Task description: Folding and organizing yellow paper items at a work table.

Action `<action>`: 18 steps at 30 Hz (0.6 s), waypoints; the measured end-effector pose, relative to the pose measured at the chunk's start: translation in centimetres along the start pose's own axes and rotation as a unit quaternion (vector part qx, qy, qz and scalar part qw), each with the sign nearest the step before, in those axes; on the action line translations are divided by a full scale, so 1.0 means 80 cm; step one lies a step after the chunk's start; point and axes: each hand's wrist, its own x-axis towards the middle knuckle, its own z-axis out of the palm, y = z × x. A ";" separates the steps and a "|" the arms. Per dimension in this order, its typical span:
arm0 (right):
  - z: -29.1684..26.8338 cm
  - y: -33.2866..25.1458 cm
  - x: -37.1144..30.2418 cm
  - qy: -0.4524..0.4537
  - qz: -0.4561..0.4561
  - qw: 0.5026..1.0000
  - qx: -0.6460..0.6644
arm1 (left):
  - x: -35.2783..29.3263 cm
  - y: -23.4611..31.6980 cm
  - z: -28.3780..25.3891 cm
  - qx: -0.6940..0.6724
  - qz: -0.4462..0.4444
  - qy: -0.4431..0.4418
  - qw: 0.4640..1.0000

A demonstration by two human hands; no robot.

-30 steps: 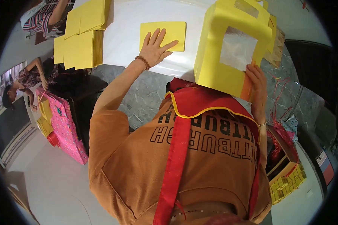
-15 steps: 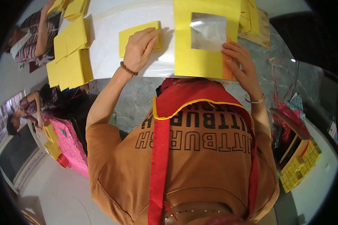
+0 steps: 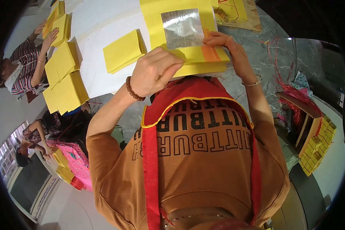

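As the right hand (image 3: 235,53) touches yellow card (image 3: 193,53), silvery squarish window (image 3: 182,28)

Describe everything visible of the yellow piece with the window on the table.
The yellow piece looks like soft, matte sheet material, with a squarish, shiny, silvery window and an orange patch near its lower right. It lies on the white table, its top cut off by the picture; its lower part is blurred. The right hand touches its right side; the left hand is at its lower left, contact unclear.
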 end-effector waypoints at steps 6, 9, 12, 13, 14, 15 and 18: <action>0.000 0.004 0.000 0.003 -0.008 1.000 0.004 | 0.004 0.001 -0.003 -0.088 -0.114 -0.014 0.989; 0.001 0.004 0.000 0.006 -0.005 1.000 0.009 | 0.005 0.002 -0.003 -0.119 -0.167 -0.016 0.979; 0.002 0.003 0.000 0.011 -0.007 1.000 0.003 | 0.006 0.003 -0.004 -0.143 -0.211 -0.022 0.967; 0.002 0.003 0.000 0.013 -0.011 1.000 -0.002 | 0.006 0.002 -0.004 -0.154 -0.230 -0.029 0.961; 0.003 0.004 0.000 0.013 -0.011 1.000 -0.003 | 0.007 0.002 -0.004 -0.154 -0.229 -0.028 0.961; 0.003 0.005 0.000 0.013 -0.010 1.000 0.003 | 0.008 0.000 -0.003 -0.166 -0.238 -0.025 0.957; 0.003 0.004 0.001 0.010 -0.014 1.000 -0.001 | 0.010 -0.003 -0.005 -0.194 -0.277 -0.042 0.940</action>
